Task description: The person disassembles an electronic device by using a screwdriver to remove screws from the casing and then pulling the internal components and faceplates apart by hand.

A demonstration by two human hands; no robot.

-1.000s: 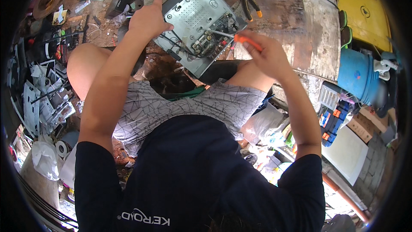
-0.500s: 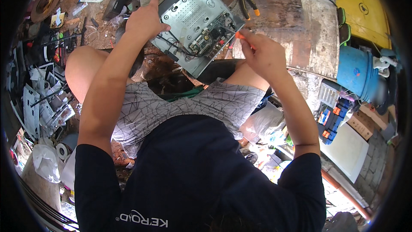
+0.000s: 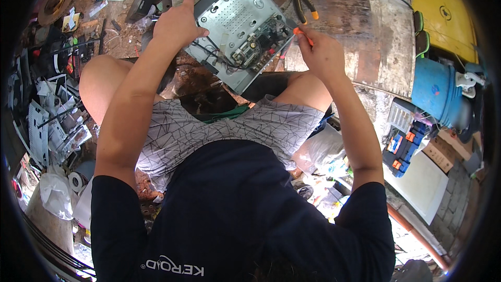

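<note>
An opened metal electronics case [image 3: 232, 13] lies tilted in front of me, its dotted silver plate facing up. Along its near right side sit a circuit board [image 3: 253, 49] and black cables [image 3: 209, 52]. My left hand [image 3: 179, 26] grips the case at its left edge, thumb over the plate and fingers on the dark side panel. In my right hand [image 3: 322, 55] is a screwdriver with an orange handle [image 3: 302, 34], held beside the right corner of the case. Its tip is hard to make out against the case edge.
Pliers with black and orange grips [image 3: 302, 5] lie on the wooden board [image 3: 383, 47] beyond my right hand. A blue bucket [image 3: 433, 86] and a yellow panel [image 3: 436, 8] stand at the right. Metal scrap [image 3: 55, 120] is heaped at the left.
My right hand has shifted slightly up and to the right with the screwdriver, whose handle sits farther from the circuit board. My left hand and the case have barely moved.
</note>
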